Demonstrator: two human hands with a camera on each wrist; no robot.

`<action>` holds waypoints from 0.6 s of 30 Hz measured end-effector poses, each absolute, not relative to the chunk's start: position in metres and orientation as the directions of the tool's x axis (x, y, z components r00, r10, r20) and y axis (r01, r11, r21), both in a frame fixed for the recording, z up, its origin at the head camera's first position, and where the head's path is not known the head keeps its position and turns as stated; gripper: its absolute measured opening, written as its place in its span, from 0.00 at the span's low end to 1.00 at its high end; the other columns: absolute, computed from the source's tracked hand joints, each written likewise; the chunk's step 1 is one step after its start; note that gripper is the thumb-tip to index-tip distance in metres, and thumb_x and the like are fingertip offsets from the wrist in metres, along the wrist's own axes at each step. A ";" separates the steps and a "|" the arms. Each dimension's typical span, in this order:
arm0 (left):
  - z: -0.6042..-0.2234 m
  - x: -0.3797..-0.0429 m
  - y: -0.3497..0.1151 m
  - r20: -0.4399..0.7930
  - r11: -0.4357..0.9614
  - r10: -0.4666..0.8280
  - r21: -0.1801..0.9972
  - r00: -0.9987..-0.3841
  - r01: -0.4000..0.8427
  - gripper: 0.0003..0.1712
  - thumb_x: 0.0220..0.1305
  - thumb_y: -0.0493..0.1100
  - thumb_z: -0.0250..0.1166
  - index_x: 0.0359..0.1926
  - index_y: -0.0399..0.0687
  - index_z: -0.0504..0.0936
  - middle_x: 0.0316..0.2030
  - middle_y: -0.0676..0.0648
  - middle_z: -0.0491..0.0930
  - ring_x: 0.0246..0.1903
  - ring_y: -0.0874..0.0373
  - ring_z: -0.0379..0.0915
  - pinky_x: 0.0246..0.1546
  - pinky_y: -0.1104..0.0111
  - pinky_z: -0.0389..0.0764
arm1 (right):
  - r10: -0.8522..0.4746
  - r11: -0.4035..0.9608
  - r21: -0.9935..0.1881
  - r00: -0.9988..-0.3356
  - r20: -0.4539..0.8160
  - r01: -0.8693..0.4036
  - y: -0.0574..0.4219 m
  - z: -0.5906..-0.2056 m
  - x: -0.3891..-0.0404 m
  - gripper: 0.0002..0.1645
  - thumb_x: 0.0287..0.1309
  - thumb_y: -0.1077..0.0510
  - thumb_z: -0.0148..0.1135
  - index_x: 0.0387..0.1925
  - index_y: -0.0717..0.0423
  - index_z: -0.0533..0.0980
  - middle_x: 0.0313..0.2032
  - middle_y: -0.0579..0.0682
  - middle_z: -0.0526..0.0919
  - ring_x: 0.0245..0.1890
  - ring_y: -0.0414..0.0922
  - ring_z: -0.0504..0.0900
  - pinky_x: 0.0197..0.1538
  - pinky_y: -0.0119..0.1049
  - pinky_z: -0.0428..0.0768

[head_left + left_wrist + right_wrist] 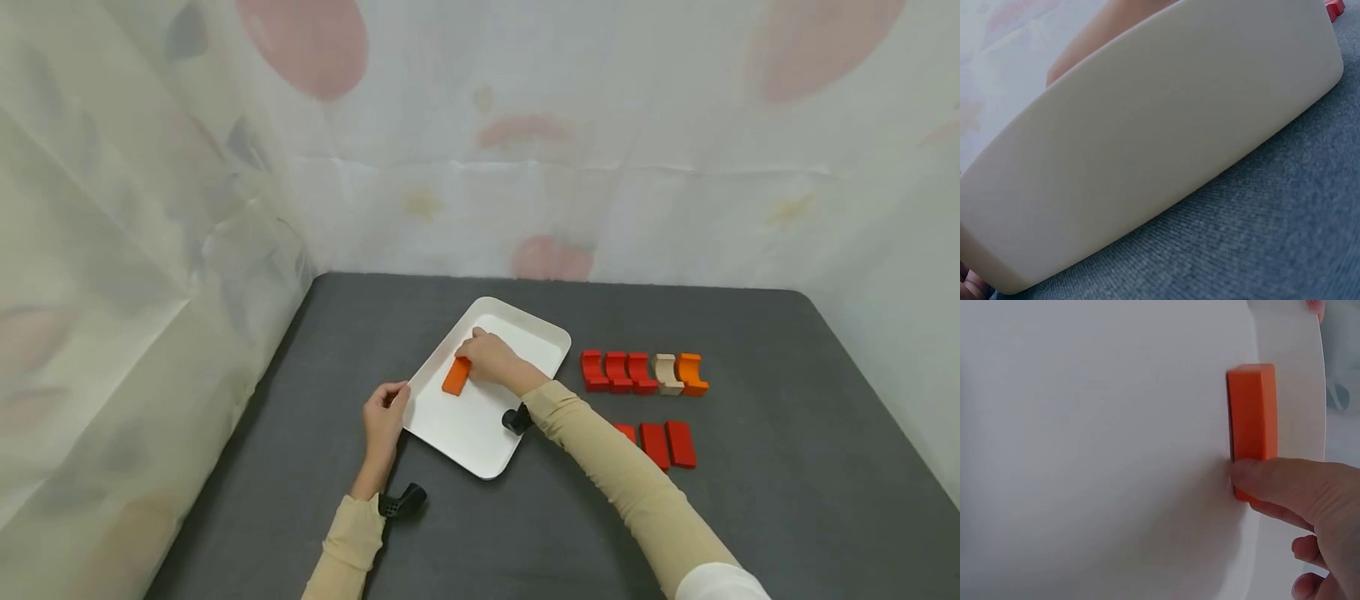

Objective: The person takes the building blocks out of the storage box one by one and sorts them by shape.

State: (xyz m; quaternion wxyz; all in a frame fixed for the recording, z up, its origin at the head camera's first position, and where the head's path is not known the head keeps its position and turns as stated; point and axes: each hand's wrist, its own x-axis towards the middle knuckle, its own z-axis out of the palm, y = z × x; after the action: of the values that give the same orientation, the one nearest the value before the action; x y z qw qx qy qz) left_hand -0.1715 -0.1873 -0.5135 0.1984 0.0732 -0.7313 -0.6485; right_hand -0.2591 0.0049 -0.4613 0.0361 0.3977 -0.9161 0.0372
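Observation:
A white rectangular tray (480, 442) lies at an angle on the dark table. Inside it, close to the left long wall, is an orange rectangular block (454, 380). My right hand (491, 358) reaches over the tray and pinches one end of this block, thumb on its face in the right wrist view, where the block (1250, 419) lies beside the tray wall. At the tray's left corner my left hand (384, 421) holds the rim between thumb and fingers. The left wrist view is mostly filled by the tray's outer wall (1147, 137).
To the right of the tray stands a row of notched blocks: three red (617, 372), one plain wood (667, 375) and one orange (691, 375). Nearer me lie red rectangular blocks (681, 444), partly hidden by the right sleeve (622, 483). Patterned curtains (450, 208) hang behind and beside the table.

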 end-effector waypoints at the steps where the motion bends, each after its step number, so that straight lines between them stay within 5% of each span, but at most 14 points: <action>1: -0.514 -0.172 -0.187 0.196 0.151 -0.366 0.977 -0.910 0.150 0.06 0.55 0.31 0.61 0.32 0.29 0.80 0.27 0.39 0.77 0.23 0.63 0.67 0.23 0.76 0.67 | -0.724 0.683 -0.042 -0.683 0.094 -0.729 0.004 -0.461 -0.259 0.12 0.42 0.63 0.65 0.34 0.51 0.81 0.29 0.43 0.80 0.28 0.44 0.65 0.30 0.33 0.66; 9: -0.515 -0.173 -0.185 0.208 0.166 -0.360 0.973 -0.909 0.157 0.06 0.55 0.32 0.62 0.32 0.29 0.80 0.26 0.42 0.77 0.23 0.63 0.67 0.23 0.77 0.67 | -0.650 0.752 -0.161 -0.760 -0.017 -0.640 0.004 -0.457 -0.253 0.08 0.40 0.54 0.68 0.26 0.51 0.79 0.21 0.40 0.72 0.30 0.42 0.64 0.28 0.30 0.65; 18: -0.512 -0.173 -0.192 0.192 0.175 -0.352 0.975 -0.916 0.137 0.06 0.55 0.31 0.61 0.32 0.29 0.80 0.27 0.40 0.77 0.24 0.63 0.67 0.24 0.77 0.66 | -0.613 0.731 -0.350 -0.789 0.041 -0.586 0.006 -0.446 -0.237 0.18 0.38 0.51 0.72 0.19 0.56 0.72 0.17 0.43 0.67 0.26 0.42 0.64 0.29 0.29 0.64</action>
State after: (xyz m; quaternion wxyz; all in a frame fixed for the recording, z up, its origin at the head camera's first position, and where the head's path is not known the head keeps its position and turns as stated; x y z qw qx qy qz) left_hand -0.1726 -0.1924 -0.5123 0.1916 0.0726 -0.7422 -0.6381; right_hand -0.2369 0.0059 -0.4457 -0.0386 0.3223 -0.9295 0.1751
